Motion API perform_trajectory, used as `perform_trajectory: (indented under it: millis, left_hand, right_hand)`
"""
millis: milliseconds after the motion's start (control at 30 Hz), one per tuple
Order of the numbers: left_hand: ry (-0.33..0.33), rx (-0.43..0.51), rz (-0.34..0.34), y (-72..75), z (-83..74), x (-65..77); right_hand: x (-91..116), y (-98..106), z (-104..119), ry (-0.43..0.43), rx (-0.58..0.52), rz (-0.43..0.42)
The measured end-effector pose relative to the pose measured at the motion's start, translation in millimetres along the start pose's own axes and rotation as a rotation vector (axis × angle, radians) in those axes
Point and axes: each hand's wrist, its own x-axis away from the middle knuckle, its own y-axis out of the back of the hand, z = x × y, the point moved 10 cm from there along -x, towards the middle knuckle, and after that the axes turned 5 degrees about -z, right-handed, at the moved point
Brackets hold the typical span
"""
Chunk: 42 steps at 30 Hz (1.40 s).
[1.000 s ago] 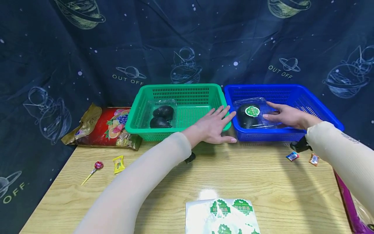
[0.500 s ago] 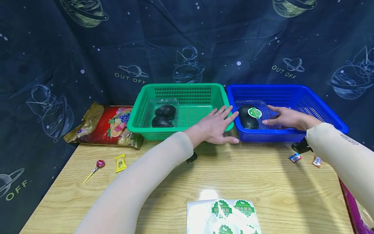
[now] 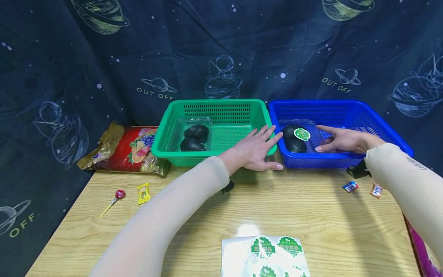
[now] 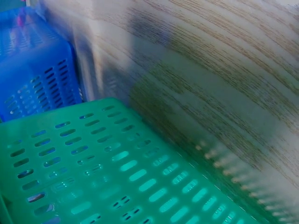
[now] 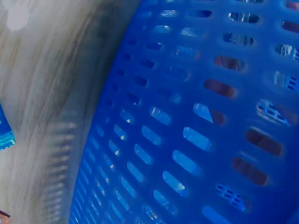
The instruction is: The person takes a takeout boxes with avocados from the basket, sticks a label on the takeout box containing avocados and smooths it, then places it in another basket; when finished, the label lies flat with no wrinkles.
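Observation:
My left hand (image 3: 254,151) rests with spread fingers across the right rim of the green basket (image 3: 214,154). At that basket's left end lies a clear plastic fruit box (image 3: 177,134) with dark oval fruits (image 3: 196,132) inside. My right hand (image 3: 346,139) reaches over the front rim of the blue basket (image 3: 328,161). Its thumb and fingers are relaxed at the right end of a second clear fruit box (image 3: 313,129), which lies low in the blue basket. A round green-and-white sticker (image 3: 302,134) is on that box. In both wrist views, basket walls mostly hide the hands.
A sheet of green stickers (image 3: 238,257) lies at the table's front. A red fruit-print bag (image 3: 124,150), a lollipop (image 3: 120,194) and a yellow candy (image 3: 143,193) are at the left. Blue (image 3: 350,186) and orange (image 3: 376,190) candies lie in front of the blue basket.
The stickered box, tilted in my right hand a second ago, has settled lower in the blue basket. My right thumb has shifted slightly right along its edge. The left hand has stayed put.

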Motion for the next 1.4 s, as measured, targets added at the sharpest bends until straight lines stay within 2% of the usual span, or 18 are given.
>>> perform_trajectory:
  millis: [200,433,600,733,800,867,967,1033,1100,1200,1300,1400]
  left_hand:
    - [0.000,-0.008,0.006,1.3,-1.7,0.9]
    - [0.007,-0.006,0.007,1.9,-1.2,2.6]
    - [0.009,-0.014,0.017,-1.7,-0.3,3.3]
    - [0.007,0.016,0.011,-1.0,-0.2,3.6]
    - [0.013,0.027,0.008,-0.2,1.2,4.3]
    - [0.022,0.031,0.005,0.2,3.4,5.1]
    - [0.040,0.040,0.009,0.4,7.6,7.6]
    - [0.056,0.052,0.008,1.6,11.3,10.8]
    - [0.078,0.069,0.007,3.5,17.0,16.3]
    - [0.122,0.081,0.005,6.7,31.8,29.5]
    - [0.183,0.091,0.003,10.7,56.2,49.6]
    - [0.256,0.111,-0.012,15.7,88.0,77.3]
  right_hand:
    - [4,-2,0,0.002,-0.014,0.015]
    - [5,-7,1,-0.013,0.032,0.032]
    - [5,-11,2,-0.014,0.004,0.040]
    - [6,-11,5,-0.029,-0.023,0.042]
    - [6,-7,10,-0.029,-0.013,0.013]
    - [6,0,19,-0.020,0.036,-0.054]
    - [4,7,45,0.025,0.150,-0.195]
    - [1,3,68,0.078,0.220,-0.277]
    - [-4,-9,93,0.153,0.281,-0.320]
    - [-12,-34,122,0.240,0.343,-0.317]
    - [-17,-56,135,0.252,0.382,-0.265]
    - [-18,-66,136,0.219,0.394,-0.226]
